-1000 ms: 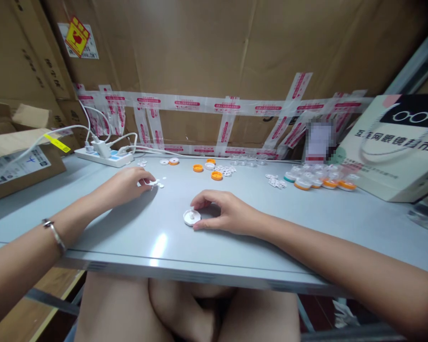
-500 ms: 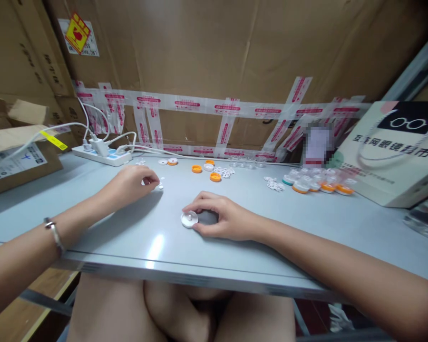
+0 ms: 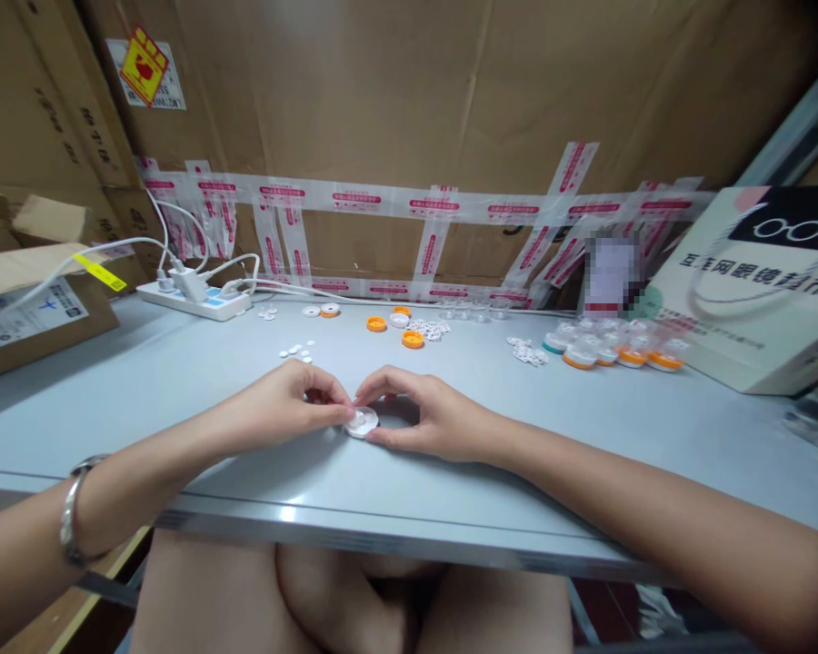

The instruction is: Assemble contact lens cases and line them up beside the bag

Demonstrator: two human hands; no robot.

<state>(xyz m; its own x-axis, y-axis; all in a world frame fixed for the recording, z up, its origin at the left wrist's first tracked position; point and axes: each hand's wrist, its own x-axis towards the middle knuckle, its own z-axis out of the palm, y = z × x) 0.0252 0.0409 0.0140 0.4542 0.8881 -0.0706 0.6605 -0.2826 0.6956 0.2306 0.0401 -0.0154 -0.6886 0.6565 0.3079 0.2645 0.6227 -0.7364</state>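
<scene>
Held the white cap (image 3: 364,423) flat, or nearly so, on the tabletop (image 3: 483,490) with the right hand (image 3: 436,418), curved in a wide C about its right side, fingertips at the far rim and thumb at the near one; gripped by the edge alone, probably to stop any sliding while leaving its inside mostly uncovered from above; had the left hand (image 3: 296,400) at the opposite side of the white cap, thumb and finger pinched narrow against or just over its left edge, a grip suited to something tiny; could not tell about any piece between those tips, with white against white; saw white discs (image 3: 294,351) loose beyond and left of the white cap, handy for the left hand and apparently spaced for easy picking; saw orange caps (image 3: 413,339) beyond the white cap, slightly right, close by a heap of spotted white pieces (image 3: 431,330), perhaps set back for elbow room; saw clear-topped pots (image 3: 632,357) bunched well right of and beyond the white cap, likely grouped away from the rest.
</scene>
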